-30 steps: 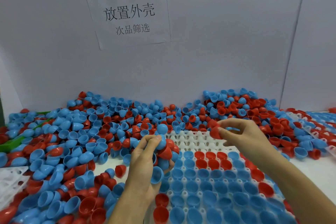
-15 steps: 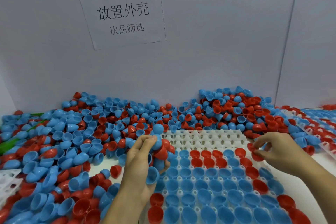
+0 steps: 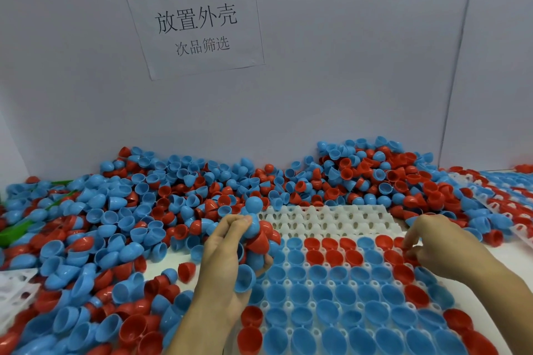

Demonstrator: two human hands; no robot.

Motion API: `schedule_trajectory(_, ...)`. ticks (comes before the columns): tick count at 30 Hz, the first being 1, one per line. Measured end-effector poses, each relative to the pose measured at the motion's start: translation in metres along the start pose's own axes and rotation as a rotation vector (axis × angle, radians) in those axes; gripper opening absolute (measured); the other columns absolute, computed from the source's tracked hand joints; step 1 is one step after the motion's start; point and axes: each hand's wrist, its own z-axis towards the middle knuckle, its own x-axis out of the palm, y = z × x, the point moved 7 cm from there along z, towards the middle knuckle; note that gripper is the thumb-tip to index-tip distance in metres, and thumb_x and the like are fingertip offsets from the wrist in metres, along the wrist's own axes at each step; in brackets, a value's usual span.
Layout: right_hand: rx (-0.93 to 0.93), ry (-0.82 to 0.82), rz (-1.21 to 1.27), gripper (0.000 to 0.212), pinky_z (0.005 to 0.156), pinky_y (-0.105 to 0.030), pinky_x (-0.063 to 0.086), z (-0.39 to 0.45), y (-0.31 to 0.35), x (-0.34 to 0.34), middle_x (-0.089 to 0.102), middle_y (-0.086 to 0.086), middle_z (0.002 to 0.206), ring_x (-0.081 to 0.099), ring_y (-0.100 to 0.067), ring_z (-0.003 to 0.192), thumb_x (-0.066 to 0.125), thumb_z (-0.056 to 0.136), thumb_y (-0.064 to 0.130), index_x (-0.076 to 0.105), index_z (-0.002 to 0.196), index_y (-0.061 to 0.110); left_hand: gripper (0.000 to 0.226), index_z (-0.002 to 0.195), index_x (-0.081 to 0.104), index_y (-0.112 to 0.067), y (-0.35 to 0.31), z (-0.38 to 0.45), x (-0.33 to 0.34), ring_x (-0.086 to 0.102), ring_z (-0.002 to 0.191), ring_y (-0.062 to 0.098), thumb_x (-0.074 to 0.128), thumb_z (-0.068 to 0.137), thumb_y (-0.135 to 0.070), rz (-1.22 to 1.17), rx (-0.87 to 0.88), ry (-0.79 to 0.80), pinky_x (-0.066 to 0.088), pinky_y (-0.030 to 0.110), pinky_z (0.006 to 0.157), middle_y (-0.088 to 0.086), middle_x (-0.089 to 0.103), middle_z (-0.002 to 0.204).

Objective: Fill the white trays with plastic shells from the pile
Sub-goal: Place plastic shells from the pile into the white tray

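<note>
A white tray [image 3: 326,217] lies in front of me, its near rows filled with blue and red shells and its far rows bare. A big pile of blue and red plastic shells [image 3: 121,219] spreads along the wall and to the left. My left hand [image 3: 227,256] grips a bunch of several blue and red shells at the tray's left edge. My right hand [image 3: 435,242] is down at the tray's right side, its fingertips pinching a red shell [image 3: 405,242] over a cell.
Another filled white tray [image 3: 490,196] lies at the far right. An empty white tray corner [image 3: 14,288] shows at the left edge, and a green object [image 3: 11,235] pokes out of the pile. A grey wall with a paper sign [image 3: 196,23] stands behind.
My right hand moved from above the far rows down and right to the tray's right side with a red shell. My left hand stayed put with its bunch.
</note>
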Motion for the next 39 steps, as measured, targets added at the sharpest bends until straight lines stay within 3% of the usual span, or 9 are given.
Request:
schedule_trajectory(4,-0.039,-0.004,-0.008,0.031,0.081,-0.024,0.059,-0.006,0.004,0.001,0.069,0.014,0.115,0.062,-0.004,0.095,0.069,0.088,0.018,0.071,0.117,0.031,0.014,0.069,0.064,-0.019,0.0,-0.001,0.0,0.065,0.065,0.021,0.073,0.068,-0.03,-0.008,-0.006,0.002,0.053,0.032,0.051,0.006,0.067,0.075)
schedule_trajectory(12,-0.043,-0.145,0.018,0.021,0.081,-0.024,0.057,-0.01,0.004,-0.016,0.065,0.013,0.115,0.056,-0.004,0.093,0.063,0.092,0.022,0.067,0.104,0.038,0.013,0.069,0.063,-0.019,-0.005,-0.003,0.002,0.063,0.067,0.022,0.071,0.072,-0.028,-0.007,-0.003,-0.001,0.051,0.032,0.05,0.007,0.065,0.078)
schedule_trajectory(18,-0.258,-0.369,0.355,0.018,0.066,-0.021,0.053,-0.023,0.056,-0.036,0.065,0.017,0.09,0.061,-0.001,0.079,0.064,0.092,0.015,0.072,0.105,0.026,0.027,0.066,0.059,-0.019,-0.012,-0.008,0.007,0.061,0.059,0.02,0.065,0.092,-0.015,0.16,0.099,0.021,0.054,0.035,0.055,0.006,0.064,0.069)
schedule_trajectory(22,-0.423,-0.194,0.626,0.017,0.068,-0.019,0.056,-0.025,0.121,-0.041,0.069,0.018,0.089,0.066,0.002,0.078,0.059,0.097,0.021,0.067,0.106,0.034,0.031,0.063,0.06,-0.024,-0.018,-0.012,0.014,0.063,0.06,0.016,0.067,0.091,-0.016,0.313,0.181,0.069,0.055,0.035,0.062,0.003,0.065,0.069)
schedule_trajectory(24,-0.48,-0.103,0.733,0.018,0.07,-0.018,0.057,-0.023,0.152,-0.048,0.072,0.012,0.09,0.068,0.002,0.08,0.053,0.101,0.027,0.066,0.113,0.031,0.033,0.06,0.059,-0.027,-0.02,-0.015,0.018,0.059,0.061,0.01,0.073,0.089,-0.02,0.37,0.224,0.106,0.051,0.026,0.066,-0.003,0.06,0.066)
schedule_trajectory(29,-0.561,0.098,0.835,0.036,0.06,-0.014,0.051,-0.018,0.198,-0.052,0.069,0.015,0.107,0.069,0.001,0.073,0.045,0.1,0.047,0.067,0.119,0.027,0.022,0.062,0.06,-0.027,-0.021,-0.019,0.024,0.052,0.059,0.013,0.071,0.08,-0.029,0.436,0.23,0.186,0.045,0.021,0.051,-0.004,0.051,0.063)
schedule_trajectory(33,-0.613,0.161,0.787,0.023,0.063,-0.014,0.051,-0.017,0.198,-0.046,0.074,0.015,0.085,0.068,0.0,0.072,0.056,0.099,0.038,0.076,0.097,0.028,0.034,0.061,0.06,-0.028,-0.015,-0.015,0.022,0.052,0.055,0.011,0.071,0.091,-0.018,0.483,0.227,0.158,0.044,0.018,0.05,-0.002,0.051,0.061)
schedule_trajectory(37,-0.6,0.165,0.839,0.018,0.071,-0.016,0.055,-0.013,0.187,-0.044,0.075,0.012,0.093,0.072,-0.005,0.083,0.06,0.099,0.028,0.076,0.101,0.023,0.029,0.06,0.06,-0.026,-0.018,-0.016,0.021,0.06,0.061,0.014,0.077,0.083,-0.026,0.416,0.224,0.117,0.048,0.02,0.053,0.002,0.058,0.07)
schedule_trajectory(39,-0.576,0.152,0.881,0.014,0.074,-0.016,0.056,-0.01,0.182,-0.043,0.075,0.01,0.096,0.072,-0.003,0.086,0.062,0.097,0.025,0.074,0.102,0.021,0.029,0.058,0.059,-0.026,-0.019,-0.016,0.018,0.068,0.077,0.008,0.082,0.076,-0.028,0.394,0.223,0.08,0.052,0.021,0.067,-0.007,0.069,0.079)
